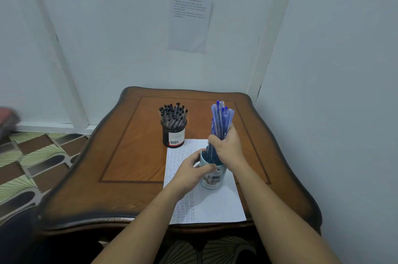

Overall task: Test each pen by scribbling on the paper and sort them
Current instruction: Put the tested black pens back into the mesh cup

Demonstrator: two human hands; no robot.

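Observation:
A white sheet of paper [215,203] with rows of small scribbles lies at the table's front. On it stands a light blue cup [212,179]. My left hand [193,170] grips the cup's rim and side. My right hand [226,145] grips a bundle of blue pens [221,117], their lower ends inside the cup. Behind the paper, a black cup [174,134] with a white label holds several black-capped pens [173,113].
The wooden table [129,156] has curved edges and stands in a corner, with white walls behind it and to its right. A printed sheet [190,17] is taped to the back wall. Patterned floor tiles [32,156] lie to the left.

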